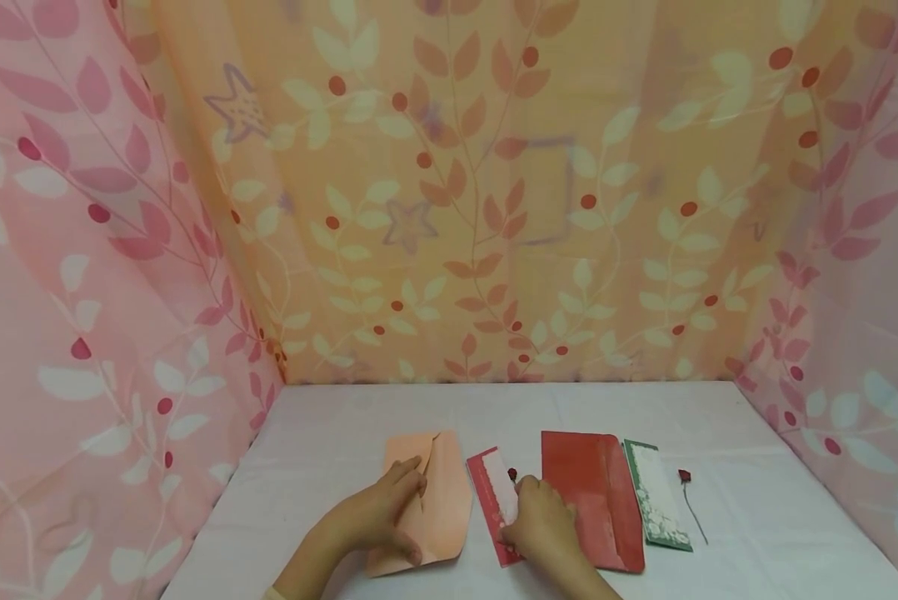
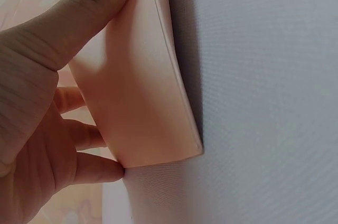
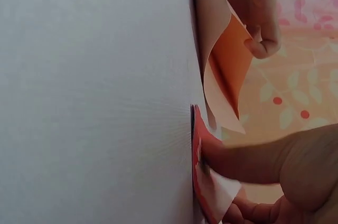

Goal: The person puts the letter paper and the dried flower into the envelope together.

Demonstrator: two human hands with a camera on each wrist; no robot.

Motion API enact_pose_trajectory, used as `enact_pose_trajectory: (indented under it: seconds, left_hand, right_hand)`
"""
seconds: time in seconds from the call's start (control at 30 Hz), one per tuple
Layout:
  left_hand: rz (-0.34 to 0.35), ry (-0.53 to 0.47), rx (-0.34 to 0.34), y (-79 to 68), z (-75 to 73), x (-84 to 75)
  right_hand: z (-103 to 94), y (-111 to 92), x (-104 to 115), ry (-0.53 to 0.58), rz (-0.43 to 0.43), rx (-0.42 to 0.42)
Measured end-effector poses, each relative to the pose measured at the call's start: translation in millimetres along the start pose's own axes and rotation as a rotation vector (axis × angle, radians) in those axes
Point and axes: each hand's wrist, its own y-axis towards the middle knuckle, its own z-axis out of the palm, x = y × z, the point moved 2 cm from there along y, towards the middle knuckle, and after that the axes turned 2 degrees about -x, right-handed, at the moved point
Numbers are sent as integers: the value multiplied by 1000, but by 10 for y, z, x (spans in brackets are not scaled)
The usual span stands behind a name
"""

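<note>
My left hand [image 1: 377, 512] grips a peach envelope [image 1: 447, 500] on the left side of the group. In the left wrist view its thumb lies over the envelope's face, with the other fingers along the opposite edge. Seen from the right wrist, the envelope's mouth [image 3: 232, 49] gapes. My right hand [image 1: 542, 523] holds a red-and-white card [image 1: 486, 479], its thumb [image 3: 243, 163] on the card's red part and its fingers at the far edge. Just beyond those fingers shows a small dried red rose [image 1: 512, 473], its stem mostly hidden by the hand.
Right of the card lies a red envelope [image 1: 576, 458], partly behind my right hand. Beside it are a green-and-white card [image 1: 655, 492] and a second dried rose [image 1: 685, 477] with a thin stem. A white cloth [image 1: 321, 417] covers the table; patterned curtains [image 1: 479, 208] enclose it.
</note>
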Motion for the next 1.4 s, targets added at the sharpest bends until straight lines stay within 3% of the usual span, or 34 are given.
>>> enact_pose_trajectory:
  seconds: [0.23, 0.57, 0.87, 1.07, 1.4]
  left_hand:
    - [13, 9, -2, 22, 8, -16]
    - [24, 7, -4, 58, 1, -10]
    - [23, 3, 11, 60, 50, 28]
    - [36, -7, 2, 47, 25, 28]
    - [32, 2, 2, 15, -3, 19]
  right_hand:
    - [-108, -30, -4, -17, -60, -34]
    - [-297, 57, -184, 324, -56, 151]
    - [-310, 91, -296, 370, -103, 262]
    - [-369, 98, -288, 420, -114, 285]
    - [-472, 175, -238, 539, -133, 227]
